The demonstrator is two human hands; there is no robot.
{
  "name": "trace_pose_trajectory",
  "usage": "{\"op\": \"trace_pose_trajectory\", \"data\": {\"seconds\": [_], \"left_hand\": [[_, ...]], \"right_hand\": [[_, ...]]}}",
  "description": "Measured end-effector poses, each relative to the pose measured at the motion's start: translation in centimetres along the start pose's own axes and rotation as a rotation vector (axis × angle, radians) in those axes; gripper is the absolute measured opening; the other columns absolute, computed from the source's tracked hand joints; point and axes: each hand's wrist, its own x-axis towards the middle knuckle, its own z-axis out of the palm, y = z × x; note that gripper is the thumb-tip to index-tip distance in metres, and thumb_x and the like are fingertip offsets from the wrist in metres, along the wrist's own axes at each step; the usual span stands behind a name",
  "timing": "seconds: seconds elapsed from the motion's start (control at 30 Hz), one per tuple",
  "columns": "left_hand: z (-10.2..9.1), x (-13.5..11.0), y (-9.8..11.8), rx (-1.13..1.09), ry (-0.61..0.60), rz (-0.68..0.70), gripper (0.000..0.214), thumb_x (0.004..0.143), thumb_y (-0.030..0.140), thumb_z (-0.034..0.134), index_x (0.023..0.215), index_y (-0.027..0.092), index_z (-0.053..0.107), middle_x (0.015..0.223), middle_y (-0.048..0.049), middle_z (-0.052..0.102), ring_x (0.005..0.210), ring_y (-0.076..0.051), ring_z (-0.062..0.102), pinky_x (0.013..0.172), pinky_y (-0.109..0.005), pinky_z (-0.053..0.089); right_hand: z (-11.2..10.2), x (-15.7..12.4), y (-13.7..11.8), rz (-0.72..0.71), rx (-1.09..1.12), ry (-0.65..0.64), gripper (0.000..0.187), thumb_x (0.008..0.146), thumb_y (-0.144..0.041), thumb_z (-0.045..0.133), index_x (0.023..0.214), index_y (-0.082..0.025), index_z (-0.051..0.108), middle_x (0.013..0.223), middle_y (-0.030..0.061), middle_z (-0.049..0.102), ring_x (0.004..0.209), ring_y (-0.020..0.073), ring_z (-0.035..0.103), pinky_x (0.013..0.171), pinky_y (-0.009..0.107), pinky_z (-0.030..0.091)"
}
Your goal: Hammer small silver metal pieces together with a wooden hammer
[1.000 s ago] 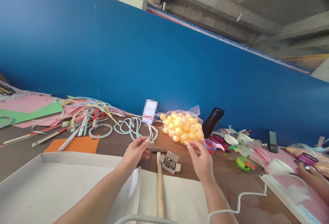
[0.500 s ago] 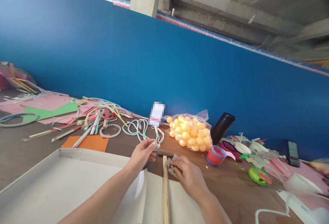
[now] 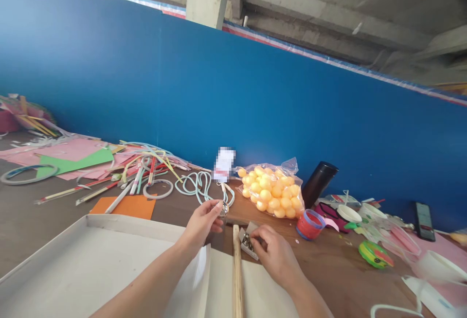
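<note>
The left hand [image 3: 205, 220] pinches a shiny piece [image 3: 225, 209]; the right hand [image 3: 274, 250], grip unclear, curls at a box [image 3: 250, 253] of metallic bits [image 3: 247, 241].

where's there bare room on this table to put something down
Bare tabletop: right of the right hand, bordered by the red tub and green-yellow case; also left of the white tray, before the thin sticks. The tray's floor looks bare too. Crowded: back left, tubes and pink papers; near the right hand, small box and wooden stick.
</note>
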Motion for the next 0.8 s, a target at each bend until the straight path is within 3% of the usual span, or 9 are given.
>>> {"op": "trace_pose_trajectory", "data": {"seconds": [0.3, 0.47, 0.67, 0.8], "left_hand": [[0.0, -0.6, 1.2, -0.378, -0.145, -0.073, 0.025, 0.079, 0.031, 0.060, 0.099, 0.016, 0.058, 0.080, -0.0040, 0.062, 0.059, -0.007, 0.058, 0.052, -0.017, 0.050], [-0.1, -0.7, 1.3, -0.462, -0.165, -0.114, 0.028, 0.081, 0.027, 0.058, 0.106, 0.016, 0.057, 0.085, -0.0057, 0.064, 0.062, -0.008, 0.060, 0.057, -0.018, 0.052], [-0.1, -0.8, 1.4, -0.459, -0.169, -0.144, 0.025, 0.081, 0.028, 0.057, 0.103, 0.016, 0.057, 0.084, -0.0057, 0.066, 0.062, -0.008, 0.061, 0.058, -0.017, 0.052], [-0.1, -0.7, 1.2, -0.501, -0.166, -0.158, 0.021, 0.081, 0.026, 0.057, 0.099, 0.015, 0.057, 0.085, -0.0061, 0.066, 0.060, -0.007, 0.060, 0.057, -0.018, 0.052]], "right_hand": [[0.0, -0.1, 0.0, -0.001, 0.061, 0.005, 0.013, 0.083, -0.021, 0.046, 0.078, -0.023, 0.058, 0.081, -0.0011, 0.060, 0.070, 0.0148, 0.056, 0.063, 0.024, 0.039], [0.1, 0.0, 0.1, -0.005, 0.120, 0.020, 0.013, 0.080, -0.016, 0.048, 0.080, -0.023, 0.059, 0.083, -0.0002, 0.061, 0.075, 0.0159, 0.058, 0.066, 0.025, 0.041], [0.0, 0.3, 0.5, -0.017, 0.230, 0.092, 0.020, 0.087, -0.024, 0.045, 0.095, -0.023, 0.063, 0.094, 0.0046, 0.062, 0.088, 0.0188, 0.058, 0.079, 0.029, 0.043], [-0.2, 0.4, 0.4, -0.033, 0.280, 0.140, 0.020, 0.088, -0.026, 0.044, 0.090, -0.023, 0.064, 0.090, 0.0047, 0.061, 0.085, 0.0192, 0.058, 0.077, 0.029, 0.044]]}}
